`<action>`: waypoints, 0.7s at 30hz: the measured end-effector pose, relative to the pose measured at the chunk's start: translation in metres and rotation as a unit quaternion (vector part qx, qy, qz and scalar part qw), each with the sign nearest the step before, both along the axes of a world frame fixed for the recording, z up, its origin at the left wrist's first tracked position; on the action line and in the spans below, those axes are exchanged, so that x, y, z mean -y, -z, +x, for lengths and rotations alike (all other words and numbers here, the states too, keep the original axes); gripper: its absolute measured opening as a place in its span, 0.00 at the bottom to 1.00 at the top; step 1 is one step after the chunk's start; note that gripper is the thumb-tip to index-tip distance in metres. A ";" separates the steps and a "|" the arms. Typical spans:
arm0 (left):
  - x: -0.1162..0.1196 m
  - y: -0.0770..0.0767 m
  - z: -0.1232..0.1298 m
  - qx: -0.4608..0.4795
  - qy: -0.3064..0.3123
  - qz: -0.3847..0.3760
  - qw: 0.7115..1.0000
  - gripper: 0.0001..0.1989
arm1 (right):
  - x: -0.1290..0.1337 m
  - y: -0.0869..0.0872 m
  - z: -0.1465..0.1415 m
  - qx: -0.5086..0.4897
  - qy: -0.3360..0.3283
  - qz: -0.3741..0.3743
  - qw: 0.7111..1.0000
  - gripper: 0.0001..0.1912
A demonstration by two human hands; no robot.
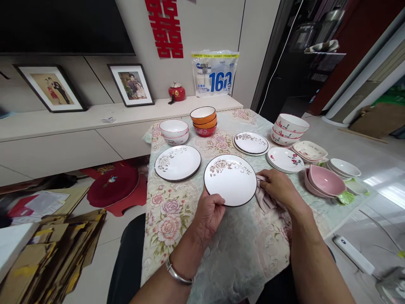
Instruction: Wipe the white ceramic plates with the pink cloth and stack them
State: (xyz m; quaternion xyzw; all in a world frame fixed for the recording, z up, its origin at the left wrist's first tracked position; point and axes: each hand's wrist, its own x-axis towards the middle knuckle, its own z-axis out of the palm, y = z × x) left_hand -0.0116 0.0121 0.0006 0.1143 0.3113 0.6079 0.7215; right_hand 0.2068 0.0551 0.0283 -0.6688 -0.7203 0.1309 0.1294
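Note:
A white plate [232, 183] with a dark rim and brown flower pattern is held up in front of me, above the flowered tablecloth. My left hand [210, 213] grips its near left edge, thumb on top. At the plate's right edge, my right hand [280, 188] is closed on a pale pinkish cloth [265, 198], part of which hangs below the fingers. To the left lies a stack of similar plates [179, 164]. Behind, on the right, rest more matching plates [251, 143].
White bowls [174, 131] and orange and red bowls [203, 121] stand at the back. On the right are cherry-patterned bowls [290, 128], flowered plates [284, 159] and pink bowls [325, 181]. A red stool [115, 185] and flattened cardboard [53, 249] are on the floor at left.

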 end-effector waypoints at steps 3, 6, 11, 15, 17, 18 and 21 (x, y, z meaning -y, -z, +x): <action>-0.001 0.000 -0.001 0.007 -0.003 0.008 1.000 0.49 | 0.000 -0.004 0.000 -0.159 -0.100 -0.060 0.980 0.16; -0.001 0.000 -0.002 0.012 -0.006 0.019 1.000 0.49 | 0.003 -0.009 0.000 -0.262 -0.154 -0.118 0.945 0.17; -0.002 -0.001 -0.002 0.027 -0.008 0.017 0.999 0.49 | 0.008 -0.013 0.002 -0.324 -0.178 -0.196 0.908 0.21; -0.001 -0.002 -0.002 0.033 -0.016 0.017 0.999 0.49 | 0.010 -0.015 -0.001 -0.379 -0.159 -0.206 0.888 0.20; -0.001 -0.002 -0.002 0.036 -0.018 0.025 0.999 0.49 | 0.011 -0.014 -0.004 -0.412 -0.141 -0.205 0.876 0.20; -0.001 -0.003 -0.003 0.038 -0.017 0.030 0.999 0.49 | 0.011 -0.013 -0.006 -0.428 -0.136 -0.209 0.868 0.21; 0.000 -0.005 -0.003 0.042 -0.010 0.041 0.998 0.50 | 0.010 -0.007 -0.010 -0.477 -0.118 -0.229 0.840 0.20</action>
